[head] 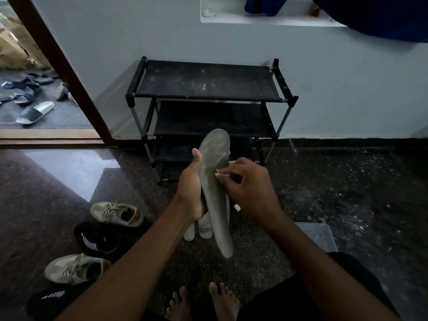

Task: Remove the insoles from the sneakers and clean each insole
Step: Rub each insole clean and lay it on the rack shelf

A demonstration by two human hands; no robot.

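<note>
My left hand (191, 188) grips a long grey insole (216, 188) from its left edge, held upright in front of me with the thumb along its side. Behind it in the same hand hang two or more lighter insoles (205, 225). My right hand (251, 186) pinches a small white wipe or cloth (220, 175) and presses it against the grey insole's right side. On the floor to my left lie two beige sneakers (117, 213) (74, 268) and two black sneakers (98, 238) (49, 297).
A black three-shelf shoe rack (209, 82) stands against the wall ahead. A clear plastic box (317, 236) sits by my right knee. An open doorway at the left shows several sandals (34, 112) outside. My bare feet (203, 302) rest on the dark floor.
</note>
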